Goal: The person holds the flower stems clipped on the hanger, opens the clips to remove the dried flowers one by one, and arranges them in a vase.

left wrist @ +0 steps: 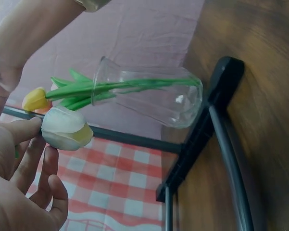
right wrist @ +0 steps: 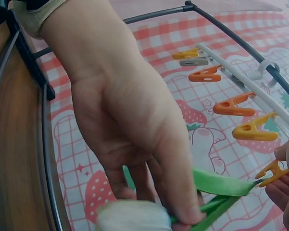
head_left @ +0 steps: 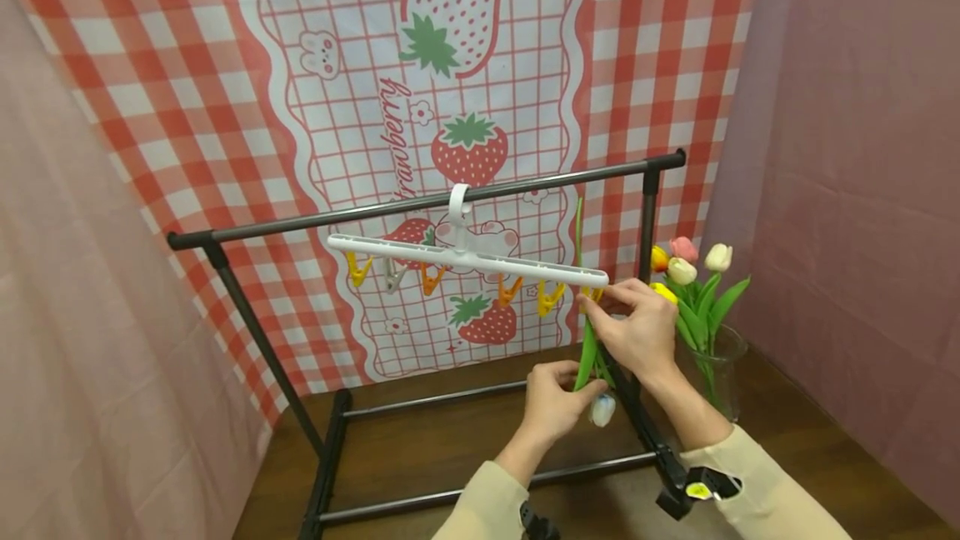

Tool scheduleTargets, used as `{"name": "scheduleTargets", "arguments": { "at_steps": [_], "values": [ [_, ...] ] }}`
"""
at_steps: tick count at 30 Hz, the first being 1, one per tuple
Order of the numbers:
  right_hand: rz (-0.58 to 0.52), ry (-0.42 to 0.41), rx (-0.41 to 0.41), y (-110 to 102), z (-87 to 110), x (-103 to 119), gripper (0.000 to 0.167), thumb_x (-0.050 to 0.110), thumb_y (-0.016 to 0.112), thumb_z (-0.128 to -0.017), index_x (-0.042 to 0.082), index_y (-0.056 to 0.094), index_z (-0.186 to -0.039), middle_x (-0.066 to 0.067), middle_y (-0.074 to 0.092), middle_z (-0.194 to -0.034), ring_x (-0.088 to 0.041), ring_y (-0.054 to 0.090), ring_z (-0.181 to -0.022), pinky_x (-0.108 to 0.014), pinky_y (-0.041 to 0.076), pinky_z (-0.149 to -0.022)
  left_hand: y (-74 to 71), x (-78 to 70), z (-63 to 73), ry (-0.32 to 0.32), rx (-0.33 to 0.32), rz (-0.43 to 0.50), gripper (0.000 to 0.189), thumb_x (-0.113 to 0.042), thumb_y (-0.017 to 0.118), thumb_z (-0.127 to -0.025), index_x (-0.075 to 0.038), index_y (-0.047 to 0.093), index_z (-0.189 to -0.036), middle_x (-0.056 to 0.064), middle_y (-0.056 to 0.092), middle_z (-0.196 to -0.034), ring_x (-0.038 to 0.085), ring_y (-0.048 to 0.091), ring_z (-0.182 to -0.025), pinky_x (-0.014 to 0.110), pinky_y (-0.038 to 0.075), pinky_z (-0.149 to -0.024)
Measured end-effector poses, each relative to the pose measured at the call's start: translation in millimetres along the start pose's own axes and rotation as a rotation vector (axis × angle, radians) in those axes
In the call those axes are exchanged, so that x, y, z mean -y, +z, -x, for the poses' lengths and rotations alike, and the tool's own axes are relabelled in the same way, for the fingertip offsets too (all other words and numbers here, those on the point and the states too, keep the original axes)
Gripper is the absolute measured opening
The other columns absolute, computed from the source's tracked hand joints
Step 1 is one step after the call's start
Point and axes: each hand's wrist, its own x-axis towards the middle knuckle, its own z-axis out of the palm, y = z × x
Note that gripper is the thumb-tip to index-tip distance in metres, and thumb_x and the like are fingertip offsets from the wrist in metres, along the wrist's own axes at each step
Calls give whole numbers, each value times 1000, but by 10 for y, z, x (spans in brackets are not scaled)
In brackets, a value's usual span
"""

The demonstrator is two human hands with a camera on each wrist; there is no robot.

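Near the bloom, my left hand (head_left: pixel 553 402) pinches the stem of a white artificial tulip (head_left: pixel 602 409), held head down. Its petals (left wrist: pixel 66 129) show a yellowish patch in the left wrist view. The green leaves (right wrist: pixel 221 184) run from the left hand to a yellow clip (right wrist: pixel 273 173), and the thin stem end rises past the hanger. My right hand (head_left: pixel 641 332) pinches that clip at the right end of a white clip hanger (head_left: pixel 480 259); the fingers partly hide it in the head view. The leaf tip meets the clip's jaws.
The hanger hooks over the top bar (head_left: pixel 360 212) of a black and grey rack on a wooden table (head_left: pixel 435 440). Several other yellow, orange and grey clips hang along it. At right stands a glass vase (head_left: pixel 723 373) of tulips. Behind hangs a checked strawberry cloth (head_left: pixel 637 48).
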Motion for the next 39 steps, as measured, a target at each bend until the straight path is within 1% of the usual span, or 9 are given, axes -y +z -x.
{"name": "scheduleTargets", "arguments": {
  "at_steps": [6, 12, 20, 25, 29, 30, 33, 36, 39],
  "values": [
    [-27, -2, 27, 10, -3, 3, 26, 9, 95, -76, -3, 84, -96, -11, 75, -77, -30, 76, -63, -1, 48, -66, -162, 126, 68, 19, 15, -58, 15, -19, 86, -89, -9, 84, -100, 8, 83, -86, -5, 67, -64, 17, 53, -58],
    [-13, -5, 26, 10, -12, -8, 25, 8, 95, -75, -4, 84, -94, -11, 75, -77, -28, 75, -61, -2, 49, -65, -400, 301, 188, 27, -8, -129, 17, -16, 86, -88, -9, 84, -103, 8, 83, -87, -2, 71, -67, 17, 57, -61],
    [8, 38, 30, 13, -15, -31, 28, 10, 97, -72, -3, 84, -93, -12, 76, -80, -11, 74, -62, -1, 47, -63, -708, 377, 286, 57, -6, -269, 12, -12, 87, -88, -6, 83, -99, 9, 83, -90, 6, 73, -69, 18, 58, -65],
    [1, 67, 51, 48, -14, -15, 29, 12, 98, -72, -1, 83, -94, -10, 76, -81, 8, 67, -66, -2, 47, -63, -920, 386, 356, 109, 25, -398, 10, -10, 85, -90, -7, 83, -98, 7, 83, -89, 6, 71, -69, 18, 57, -65],
    [-17, 82, 77, 58, -25, 19, 30, 13, 98, -74, 0, 83, -96, -10, 76, -83, 19, 60, -69, -2, 47, -64, -1096, 406, 425, 138, 44, -561, 10, -11, 85, -89, -10, 83, -99, 3, 81, -85, 1, 65, -67, 20, 56, -64],
    [-21, 85, 81, 59, -27, 26, 30, 13, 97, -74, 0, 83, -97, -10, 76, -84, 20, 59, -69, -2, 48, -64, -1140, 410, 444, 151, 44, -612, 11, -11, 86, -89, -12, 84, -99, 1, 80, -85, 0, 64, -68, 23, 58, -68],
    [-28, 89, 86, 56, -23, 33, 30, 12, 97, -75, 0, 82, -99, -10, 76, -85, 21, 59, -71, -2, 48, -66, -1257, 424, 502, 169, 49, -728, 12, -13, 88, -86, -15, 84, -97, -4, 79, -83, 0, 59, -71, 26, 56, -70],
    [-29, 92, 82, 43, -11, 27, 31, 10, 97, -74, -1, 82, -100, -10, 76, -86, 20, 59, -73, -2, 49, -66, -1346, 409, 556, 215, 46, -810, 13, -13, 90, -83, -17, 85, -95, -8, 78, -80, 2, 57, -73, 24, 53, -69],
    [-22, 94, 93, 25, 0, 21, 32, 10, 97, -74, 0, 82, -100, -10, 77, -86, 21, 59, -73, -3, 49, -67, -1409, 382, 594, 275, 33, -867, 14, -13, 92, -81, -19, 85, -92, -9, 77, -77, 2, 57, -73, 20, 49, -63]
  ]
}}
